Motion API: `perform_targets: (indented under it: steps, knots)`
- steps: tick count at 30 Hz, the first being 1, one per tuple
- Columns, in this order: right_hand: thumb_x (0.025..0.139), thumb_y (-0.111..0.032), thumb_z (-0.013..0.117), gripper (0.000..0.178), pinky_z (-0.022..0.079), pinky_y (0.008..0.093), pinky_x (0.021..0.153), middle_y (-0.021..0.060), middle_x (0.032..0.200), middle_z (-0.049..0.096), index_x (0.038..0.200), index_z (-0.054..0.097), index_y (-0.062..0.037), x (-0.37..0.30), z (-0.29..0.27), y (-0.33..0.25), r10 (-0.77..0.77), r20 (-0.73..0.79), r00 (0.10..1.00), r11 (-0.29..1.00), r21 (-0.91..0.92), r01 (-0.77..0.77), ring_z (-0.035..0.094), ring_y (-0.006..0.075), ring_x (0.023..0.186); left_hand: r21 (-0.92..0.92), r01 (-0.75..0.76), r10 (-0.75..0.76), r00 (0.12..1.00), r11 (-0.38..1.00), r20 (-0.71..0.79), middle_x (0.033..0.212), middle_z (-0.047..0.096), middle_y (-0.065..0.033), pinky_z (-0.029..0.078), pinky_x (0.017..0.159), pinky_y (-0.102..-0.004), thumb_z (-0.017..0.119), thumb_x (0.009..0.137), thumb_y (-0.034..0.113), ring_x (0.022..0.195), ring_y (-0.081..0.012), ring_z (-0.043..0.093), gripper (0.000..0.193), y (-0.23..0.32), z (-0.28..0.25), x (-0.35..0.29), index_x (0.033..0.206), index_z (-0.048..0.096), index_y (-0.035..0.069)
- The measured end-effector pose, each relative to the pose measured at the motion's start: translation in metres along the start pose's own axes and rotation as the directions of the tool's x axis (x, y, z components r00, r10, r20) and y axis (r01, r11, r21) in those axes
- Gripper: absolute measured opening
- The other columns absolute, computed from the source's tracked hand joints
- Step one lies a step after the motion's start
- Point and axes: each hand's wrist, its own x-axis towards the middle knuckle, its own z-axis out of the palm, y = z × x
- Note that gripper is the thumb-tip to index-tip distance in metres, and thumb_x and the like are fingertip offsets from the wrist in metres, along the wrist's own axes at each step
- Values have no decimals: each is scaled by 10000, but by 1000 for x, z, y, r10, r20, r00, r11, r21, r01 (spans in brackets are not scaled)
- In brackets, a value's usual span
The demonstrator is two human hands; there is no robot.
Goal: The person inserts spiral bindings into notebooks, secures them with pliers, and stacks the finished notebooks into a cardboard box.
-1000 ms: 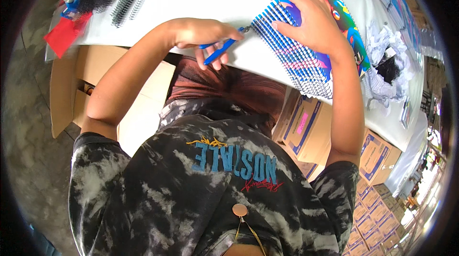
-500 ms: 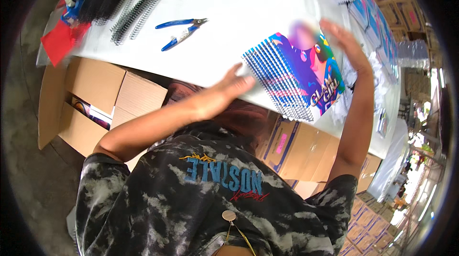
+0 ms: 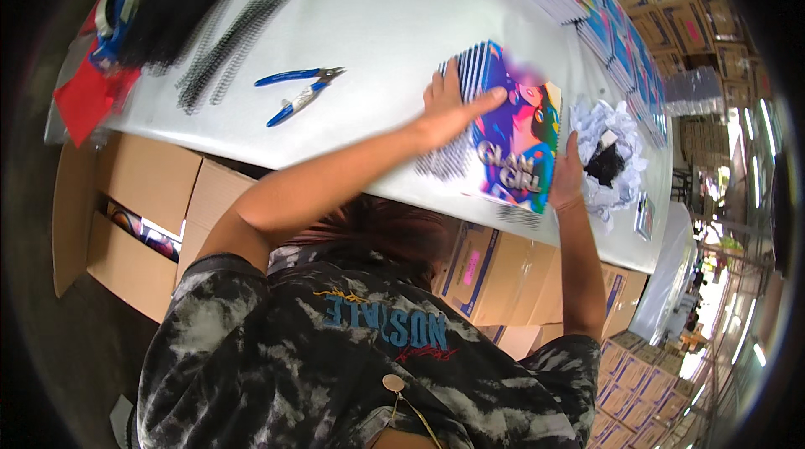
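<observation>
A stack of spiral notebooks (image 3: 524, 134) with colourful illustrated covers stands at the table's near edge, its bound edges fanned toward the left. My left hand (image 3: 450, 109) grips its left side, thumb over the top cover and fingers along the bindings. Against the right side of the stack lies my right hand (image 3: 568, 174), its fingers partly hidden by the books. To the left on the white table are blue-handled cutting pliers (image 3: 299, 93), spread apart, and loose black binding coils (image 3: 231, 51).
A larger black coil pile (image 3: 180, 13), a blue tape dispenser (image 3: 113, 25) and a red sheet (image 3: 84, 101) occupy the far left. More notebooks (image 3: 608, 38) line the right edge near crumpled paper (image 3: 625, 126). An open carton (image 3: 138, 214) stands below the table; stacked boxes (image 3: 637, 382) rise at right.
My left hand has moved from beside the stack onto its bound side. My right hand has come down from the far corner to the right side. The notebooks look more squared up.
</observation>
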Motion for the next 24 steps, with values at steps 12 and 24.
perform_targets:
  steps: [12, 24]
  knots:
    - [922, -586, 288, 728, 275, 410, 1052, 111, 1372, 392, 1395, 263, -33, 16, 119, 170, -622, -458, 635, 663, 123, 738, 388, 262, 1245, -175, 291, -81, 693, 941, 716, 1157, 570, -137, 536, 782, -307, 589, 798, 426, 908, -184, 632, 733, 33, -46, 50, 1386, 313, 86]
    - [943, -529, 302, 579, 373, 399, 987, 77, 1316, 438, 1343, 350, -114, 40, 152, 167, -591, -609, 529, 642, 42, 765, 455, 239, 1177, -195, 360, -162, 755, 912, 636, 1025, 641, -117, 560, 692, -291, 602, 785, 435, 764, -166, 659, 590, 45, -54, 23, 1245, 484, 86]
